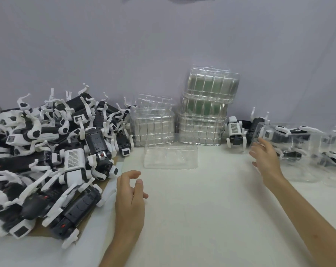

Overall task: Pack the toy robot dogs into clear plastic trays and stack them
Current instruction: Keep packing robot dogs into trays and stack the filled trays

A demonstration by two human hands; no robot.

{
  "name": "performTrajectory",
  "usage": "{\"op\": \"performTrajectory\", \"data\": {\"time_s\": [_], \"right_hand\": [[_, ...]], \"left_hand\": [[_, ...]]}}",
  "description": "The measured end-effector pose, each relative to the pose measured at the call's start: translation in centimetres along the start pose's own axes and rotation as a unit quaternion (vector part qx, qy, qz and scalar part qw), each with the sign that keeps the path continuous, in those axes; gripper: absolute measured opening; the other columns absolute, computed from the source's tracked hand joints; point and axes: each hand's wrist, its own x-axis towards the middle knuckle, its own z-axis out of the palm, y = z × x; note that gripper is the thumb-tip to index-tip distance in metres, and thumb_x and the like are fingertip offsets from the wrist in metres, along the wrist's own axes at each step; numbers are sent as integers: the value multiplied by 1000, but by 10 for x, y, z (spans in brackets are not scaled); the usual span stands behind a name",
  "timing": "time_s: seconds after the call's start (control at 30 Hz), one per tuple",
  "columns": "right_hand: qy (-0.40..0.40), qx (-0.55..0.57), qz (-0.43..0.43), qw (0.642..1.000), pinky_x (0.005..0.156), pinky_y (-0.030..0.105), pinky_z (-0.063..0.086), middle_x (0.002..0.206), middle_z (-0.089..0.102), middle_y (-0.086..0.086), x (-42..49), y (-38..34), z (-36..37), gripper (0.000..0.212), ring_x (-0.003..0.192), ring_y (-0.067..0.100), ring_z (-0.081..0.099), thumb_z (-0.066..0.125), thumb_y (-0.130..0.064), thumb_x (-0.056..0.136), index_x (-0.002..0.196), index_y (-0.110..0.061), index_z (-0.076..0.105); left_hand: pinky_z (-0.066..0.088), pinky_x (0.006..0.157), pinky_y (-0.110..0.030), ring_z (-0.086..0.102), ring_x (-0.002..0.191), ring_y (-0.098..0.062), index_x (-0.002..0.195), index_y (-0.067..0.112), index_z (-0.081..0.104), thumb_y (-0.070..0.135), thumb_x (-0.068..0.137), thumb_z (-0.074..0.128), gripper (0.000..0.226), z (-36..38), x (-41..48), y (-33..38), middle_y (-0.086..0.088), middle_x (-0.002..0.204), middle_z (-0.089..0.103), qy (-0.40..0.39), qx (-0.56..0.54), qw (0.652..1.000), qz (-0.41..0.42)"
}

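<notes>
A big heap of black-and-white toy robot dogs [47,151] covers the table's left side. One empty clear plastic tray [171,157] lies in the middle, just in front of the tray stacks. On the right a packed clear tray [290,143] holds a toy dog, and my right hand [265,160] hovers at its left edge with fingers spread and nothing in it. My left hand [130,193] floats over the table beside the heap, fingers loosely curled, holding nothing. A single toy dog [235,133] stands upright between the stacks and the packed tray.
Two stacks of empty clear trays stand against the grey wall: a low stack [153,122] and a taller stack [207,106]. More packed trays [335,151] sit at the far right edge. A brown cardboard sheet [94,218] lies under the heap on the white table [202,209].
</notes>
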Motion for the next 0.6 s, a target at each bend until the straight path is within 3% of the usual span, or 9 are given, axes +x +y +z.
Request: {"op": "performTrajectory", "data": {"time_s": [0.13, 0.23, 0.3, 0.37, 0.43, 0.5, 0.53, 0.6], "right_hand": [[34, -6, 21, 999, 109, 45, 40, 144, 50, 4, 3, -7, 16, 49, 126, 25, 52, 48, -16, 99, 147, -16, 40], [44, -15, 6, 999, 91, 32, 39, 137, 52, 6, 0, -19, 36, 53, 111, 20, 52, 53, -15, 97, 148, -14, 38], [30, -14, -45, 998, 76, 27, 39, 126, 56, 2, -9, -33, 56, 51, 93, 11, 55, 55, -13, 96, 145, -15, 41], [-46, -40, -131, 990, 73, 23, 41, 118, 60, -2, -21, -48, 80, 46, 94, 9, 58, 57, -12, 96, 140, -17, 47], [-179, -111, -207, 955, 78, 18, 45, 116, 62, -5, -36, -59, 105, 43, 105, 11, 61, 64, -17, 94, 135, -21, 51], [-280, -259, -276, 882, 96, 26, 44, 128, 60, -5, -46, -59, 128, 49, 117, 13, 57, 68, -28, 92, 138, -24, 50], [-293, -340, -302, 841, 105, 35, 39, 135, 56, -5, -48, -57, 138, 52, 123, 15, 53, 67, -33, 92, 140, -25, 48], [-287, -440, -323, 787, 108, 40, 32, 139, 53, -6, -50, -52, 153, 48, 127, 17, 50, 62, -34, 94, 140, -27, 48]], "left_hand": [[41, 67, -29, 57, 62, -1, 106, 29, 52, 16, 103, 42, 16, -1, 0, 1, -7, 110, 61, -18, 5, 1000, -17], [39, 66, -27, 58, 63, -1, 105, 32, 51, 18, 102, 44, 15, 0, 0, -1, -7, 105, 63, -32, 24, 999, -22], [38, 67, -23, 60, 68, -3, 104, 33, 51, 18, 102, 45, 16, 1, 1, -3, 0, 104, 62, -43, 38, 998, -21], [37, 65, -17, 62, 72, -5, 103, 35, 51, 18, 101, 47, 18, 2, 2, -4, 10, 107, 59, -51, 49, 997, -19], [38, 65, -18, 62, 73, -6, 103, 35, 51, 18, 100, 47, 18, 2, 4, -6, 17, 110, 55, -57, 62, 996, -14], [40, 67, -24, 62, 73, -7, 103, 36, 50, 19, 100, 48, 17, 3, 5, -7, 20, 110, 54, -62, 76, 995, -13], [41, 67, -26, 62, 74, -7, 103, 37, 50, 20, 100, 48, 17, 3, 5, -7, 20, 110, 54, -64, 80, 995, -15], [41, 67, -25, 62, 73, -7, 103, 37, 50, 21, 99, 48, 17, 3, 5, -6, 22, 110, 54, -65, 78, 995, -23]]}}
